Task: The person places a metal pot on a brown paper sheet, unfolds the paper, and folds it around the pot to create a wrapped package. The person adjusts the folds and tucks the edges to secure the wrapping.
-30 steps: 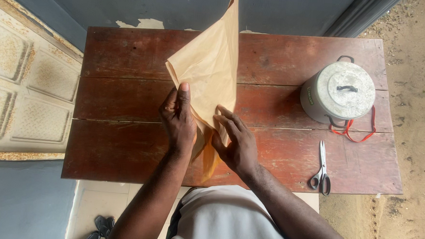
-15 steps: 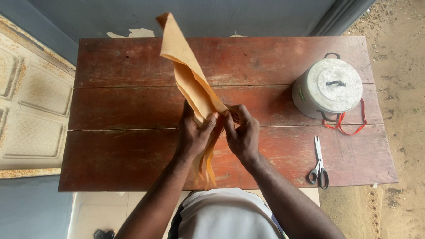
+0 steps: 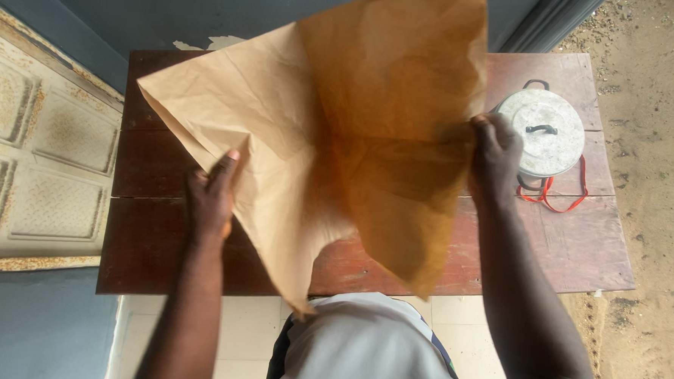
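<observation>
One large sheet of brown paper (image 3: 317,128) is spread wide in the air above the wooden table (image 3: 577,245), held up between the person's two hands and covering most of the tabletop from view. The sheet is creased and doubled over itself: the left part is pale tan, while the right part, where layers overlap, looks darker and amber. One corner points out to the left over the table's far edge, and a lower corner hangs down toward the person's white shirt (image 3: 360,350).

The left hand (image 3: 210,199) grips the paper's lower left edge, thumb on top of the sheet and fingers tucked behind it. The right hand (image 3: 495,155) is clenched on the right edge, fingers curled round the paper.

Just beside the right hand, on the table's right end, stands a round metal pot (image 3: 548,134) with a lid and a dark handle. A red cord (image 3: 560,199) loops out from under the pot onto the wood.

Beyond the table is a blue-grey wall (image 3: 208,9); to the left lies a cream panelled door (image 3: 28,146), and to the right sandy ground (image 3: 657,150).
</observation>
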